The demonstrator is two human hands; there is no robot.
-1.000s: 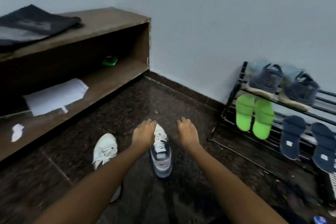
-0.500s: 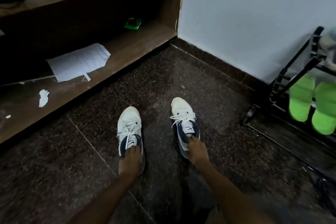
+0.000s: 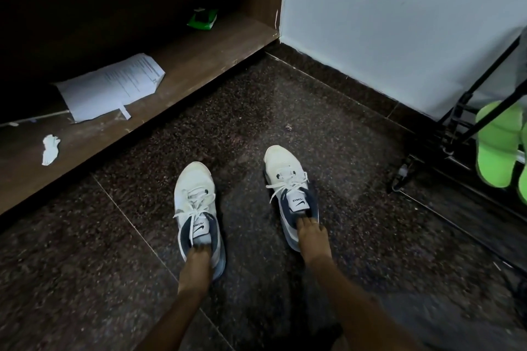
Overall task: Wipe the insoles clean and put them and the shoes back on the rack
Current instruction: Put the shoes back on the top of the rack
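Note:
Two white sneakers with navy collars stand side by side on the dark speckled floor, toes pointing away from me. My left hand is at the heel of the left shoe, its fingers dipping into the opening behind the tongue. At the heel of the right shoe, my right hand holds the collar the same way, fingertips inside. The insoles are hidden inside the shoes. The black metal shoe rack stands at the right edge, about one shoe length from the right shoe.
Green slippers lean on the rack. A low wooden shelf runs along the left with a printed paper, a crumpled white tissue and a green packet. A white wall closes the back.
My hands went from the toe of one shoe to the heels of both, one hand per shoe. The view dropped and swung left, so most of the rack left the frame.

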